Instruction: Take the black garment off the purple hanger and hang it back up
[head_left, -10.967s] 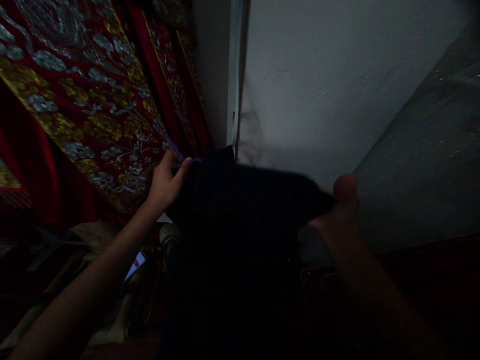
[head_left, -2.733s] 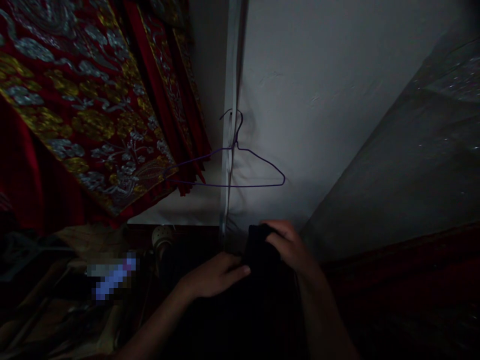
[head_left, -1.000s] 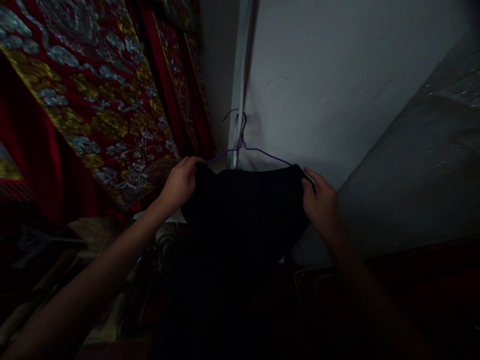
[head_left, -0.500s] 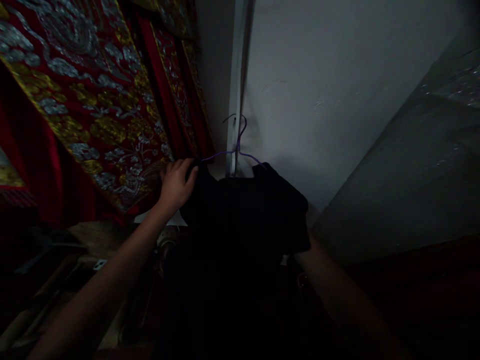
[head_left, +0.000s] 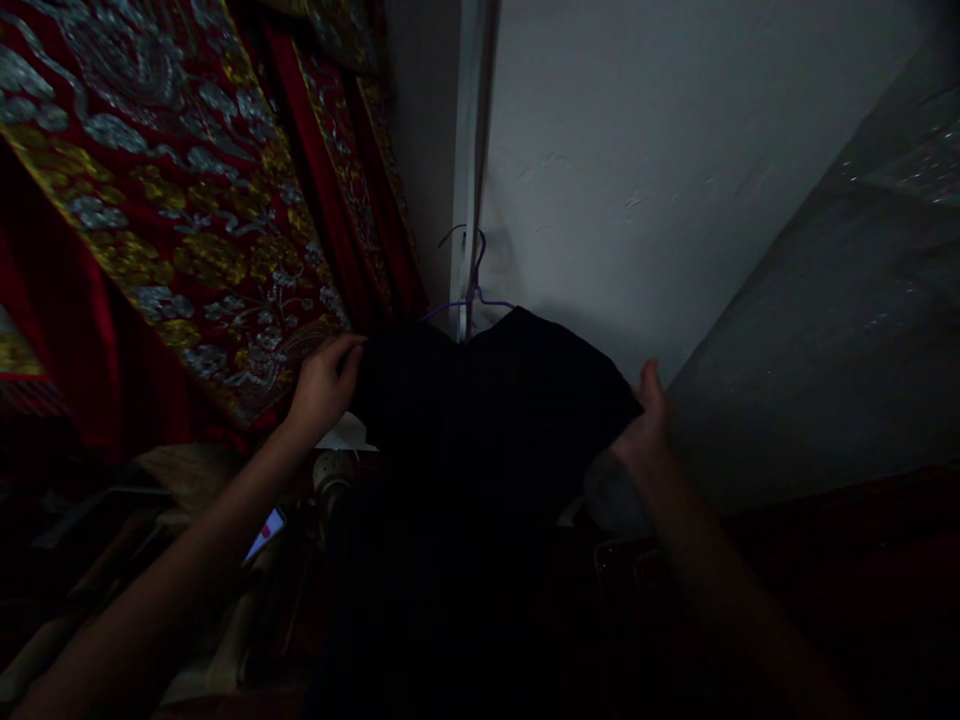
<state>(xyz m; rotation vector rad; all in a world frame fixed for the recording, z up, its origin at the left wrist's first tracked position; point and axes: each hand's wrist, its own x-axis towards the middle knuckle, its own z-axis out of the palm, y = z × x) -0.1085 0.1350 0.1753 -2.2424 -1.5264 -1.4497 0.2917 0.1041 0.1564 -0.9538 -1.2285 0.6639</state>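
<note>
Beside red cloth [head_left: 225, 230], before a pale wall [head_left: 645, 200], the left hand [head_left: 324, 380] pinched a dark shirt [head_left: 487, 430]; the right hand [head_left: 646, 425] touched its sleeve [head_left: 609, 405], fingers hidden, grip unclear.

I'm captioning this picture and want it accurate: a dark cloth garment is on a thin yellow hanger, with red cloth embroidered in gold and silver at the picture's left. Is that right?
Not quite: the thin hanger is purple, not yellow, as the head view shows. The dark cloth garment is on it, and the embroidered red cloth is at the picture's left.
</note>
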